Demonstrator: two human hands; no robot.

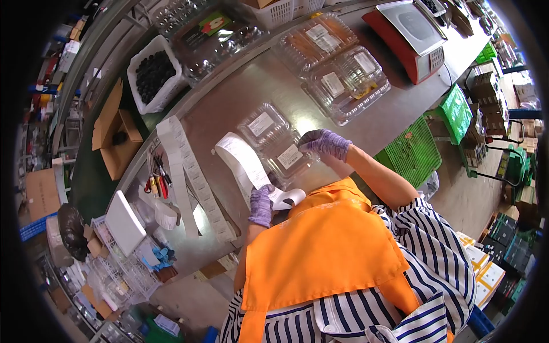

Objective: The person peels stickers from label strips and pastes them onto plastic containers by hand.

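Note:
My left hand [261,204], in a purple knit glove, is closed on a long strip of white labels [247,163] that curls over the metal table and loops beside my apron. My right hand [326,143], gloved alike, has its fingers drawn together at the right edge of a clear plastic clamshell box [281,173]. A white printed label [290,155] sits on that box's lid, close to my fingertips. Directly behind it stands a second clear clamshell box [267,139], also labelled. What these two boxes contain is hard to make out.
Labelled clamshell boxes [343,91] stand farther back, beside a red scale [400,48]. To the left lie more label strips [191,166], pens and tools [158,184], and a white basket of dark pieces [153,74]. A green crate [407,150] is beyond the table's right edge.

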